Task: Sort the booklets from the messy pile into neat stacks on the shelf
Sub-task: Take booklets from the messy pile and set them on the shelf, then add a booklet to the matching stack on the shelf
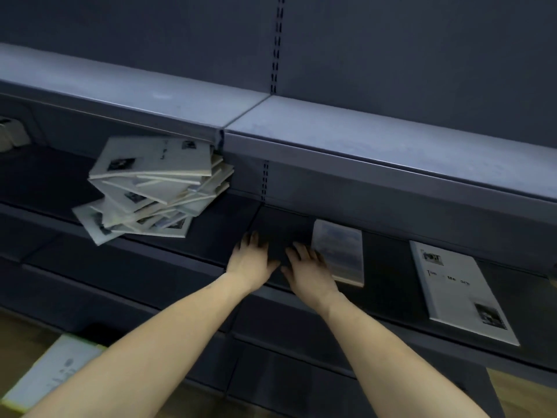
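A messy pile of white booklets [150, 188] leans crookedly at the left of the dark shelf [211, 233]. A small stack topped by a bluish photo cover [340, 251] lies flat in the middle. Further right lies a larger white booklet with black lettering [461, 294]. My left hand [250, 260] hovers over the bare shelf, fingers straight, holding nothing. My right hand [310, 270] is spread beside it, its fingers touching the left edge of the bluish stack.
A grey upper shelf [331, 128] overhangs the working shelf, leaving low headroom. A pale object [12, 134] sits at the far left under it. A white booklet [51, 372] lies on the wooden floor at the lower left. Lower shelf ledges run beneath my arms.
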Available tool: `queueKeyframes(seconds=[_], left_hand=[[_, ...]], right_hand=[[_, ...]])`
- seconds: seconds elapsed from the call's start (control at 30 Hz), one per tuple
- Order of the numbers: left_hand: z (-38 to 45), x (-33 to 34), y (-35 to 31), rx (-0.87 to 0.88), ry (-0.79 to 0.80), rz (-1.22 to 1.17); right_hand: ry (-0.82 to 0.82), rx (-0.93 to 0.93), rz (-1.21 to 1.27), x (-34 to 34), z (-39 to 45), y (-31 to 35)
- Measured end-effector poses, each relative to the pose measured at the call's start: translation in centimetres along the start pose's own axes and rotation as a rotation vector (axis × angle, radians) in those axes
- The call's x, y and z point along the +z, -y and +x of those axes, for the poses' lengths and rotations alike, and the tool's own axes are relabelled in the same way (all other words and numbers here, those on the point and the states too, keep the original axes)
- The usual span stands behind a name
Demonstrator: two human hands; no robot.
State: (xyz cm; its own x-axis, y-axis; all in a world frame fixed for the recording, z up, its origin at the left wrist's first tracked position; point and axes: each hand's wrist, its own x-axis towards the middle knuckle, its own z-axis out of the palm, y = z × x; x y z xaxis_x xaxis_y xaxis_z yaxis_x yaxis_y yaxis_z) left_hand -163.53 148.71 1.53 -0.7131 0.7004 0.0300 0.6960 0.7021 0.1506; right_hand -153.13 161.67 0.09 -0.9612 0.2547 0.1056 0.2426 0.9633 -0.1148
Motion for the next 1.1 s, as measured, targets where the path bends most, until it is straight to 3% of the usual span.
queueKeyframes(seconds=[0.27, 0.53, 0.9, 1.1], left_hand=[[-5.1, -5.9, 11.3, -0.022, -0.234, 0.065], [-8.9, -9.1, 21.0, -0.087, -0.307, 0.062], [-7.8, -9.5, 27.2, -0.179, -0.295, 0.004], [-4.3, -11.0, 29.5, -0.225, -0.354, -0.080]], right_hand=[[-0.101, -0.077, -0.002, -2.8, 4.7, 13.2], [-0.158, -0.058, 0.049, -2.8, 7.3, 22.8], [-0.182, -0.097, -0.025, -2.2, 13.2, 27.6], [-0.282, -0.145, 0.033, -2.9, 19.9, 28.8]])
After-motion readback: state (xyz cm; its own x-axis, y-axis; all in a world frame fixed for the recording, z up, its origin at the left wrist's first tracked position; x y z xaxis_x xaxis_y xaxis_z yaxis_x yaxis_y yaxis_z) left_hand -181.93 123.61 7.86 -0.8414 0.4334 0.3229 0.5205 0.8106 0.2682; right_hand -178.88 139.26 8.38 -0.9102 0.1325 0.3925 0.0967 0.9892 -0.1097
